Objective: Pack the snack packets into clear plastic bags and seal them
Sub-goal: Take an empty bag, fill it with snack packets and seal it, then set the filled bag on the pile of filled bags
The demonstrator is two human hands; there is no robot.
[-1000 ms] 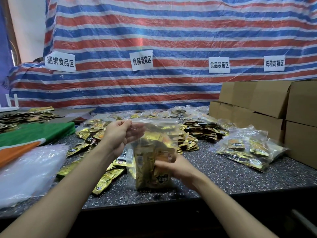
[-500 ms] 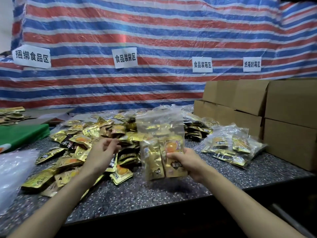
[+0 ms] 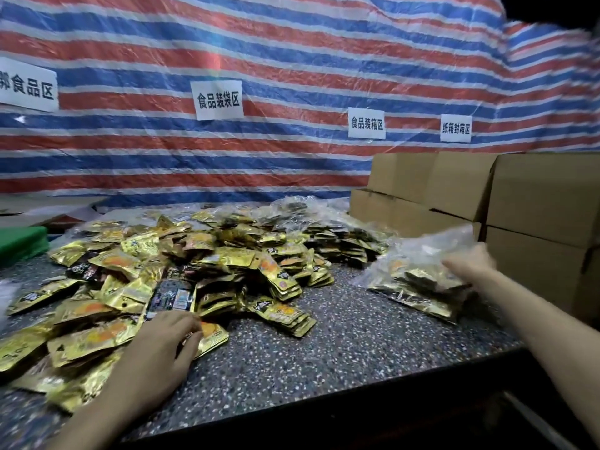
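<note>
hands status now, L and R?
Left hand: open, fingers on a loose gold packet, not lifted.
Right hand: on the filled bag; grip cannot be told.

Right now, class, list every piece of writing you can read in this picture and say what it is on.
"食品装袋区": white paper sign on the striped tarpaulin.
"食品装箱区": second sign.
"纸箱封箱区": third sign.
"…食品区": left sign, start cut off.
Snack packets: print too blurred to read.
</note>
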